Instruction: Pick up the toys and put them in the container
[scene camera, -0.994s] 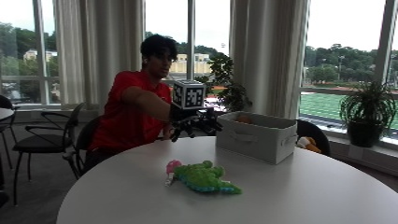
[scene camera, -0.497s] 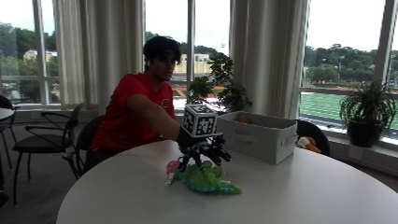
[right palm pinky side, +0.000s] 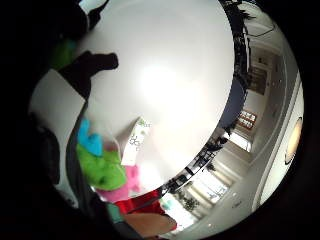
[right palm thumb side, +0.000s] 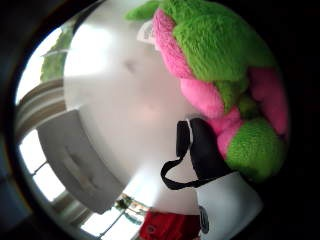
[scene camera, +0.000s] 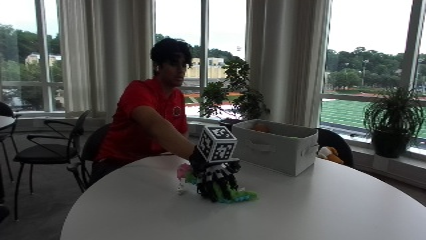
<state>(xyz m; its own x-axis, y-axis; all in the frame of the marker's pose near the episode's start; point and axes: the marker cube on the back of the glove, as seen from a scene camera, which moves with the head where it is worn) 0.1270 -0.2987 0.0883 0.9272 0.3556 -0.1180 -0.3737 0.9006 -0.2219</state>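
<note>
A green and pink plush toy (scene camera: 234, 196) with blue trim lies on the round white table (scene camera: 319, 210), toward the person's side. My gloved right hand (scene camera: 214, 181) is down on top of it, fingers curled over its body and hiding most of it. In the thumb side palm view the plush toy (right palm thumb side: 215, 45) fills the area by the palm, with my thumb (right palm thumb side: 205, 152) against its pink part. The little finger side view shows the plush toy (right palm pinky side: 102, 170) and its white tag (right palm pinky side: 136, 137) on the table. The grey fabric container (scene camera: 276, 145) stands behind the hand, at the table's far edge.
Something orange (scene camera: 261, 128) lies inside the container, and another orange plush (scene camera: 329, 154) sits on the chair behind it. Potted plants (scene camera: 393, 120) line the window sill. Chairs (scene camera: 46, 150) stand at the left. Bare table surface spreads in front and to the right.
My hand has come away from the container, moved down to the table and settled over the plush toy, which it now grips.
</note>
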